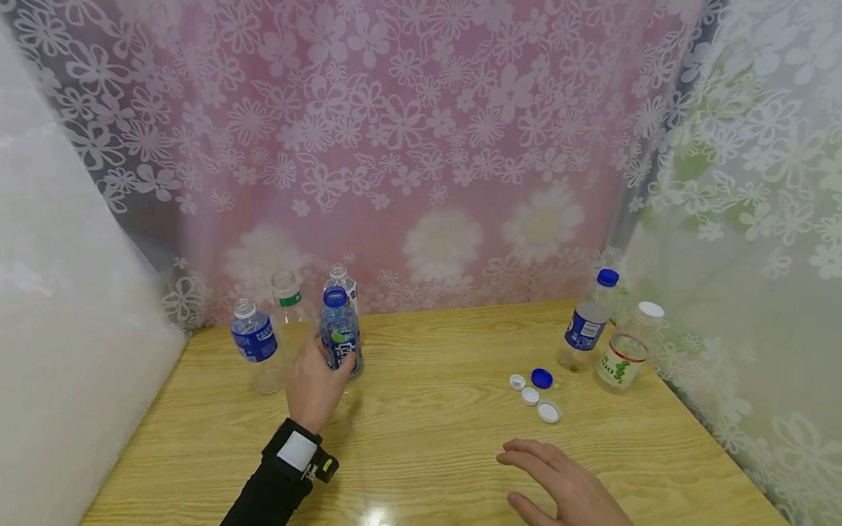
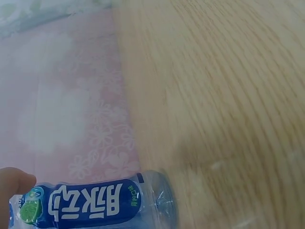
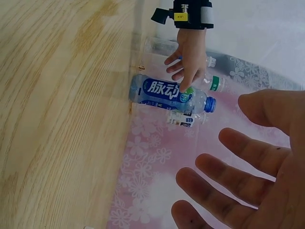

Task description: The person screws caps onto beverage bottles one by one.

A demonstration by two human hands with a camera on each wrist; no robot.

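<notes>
The left hand (image 1: 316,383), fingers loosely spread, is at the lime-printed blue bottle (image 1: 341,336), upright on the table (image 1: 434,453) beside 3 other bottles (image 1: 255,340); contact is unclear. The right hand (image 1: 566,482), open and holding nothing, is near 4 loose caps (image 1: 541,378).

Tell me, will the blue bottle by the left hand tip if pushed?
The blue bottle looks empty and see-through, so it's probably light. Being tall and narrow, it might tip if pushed high. Its round body could then roll.
</notes>
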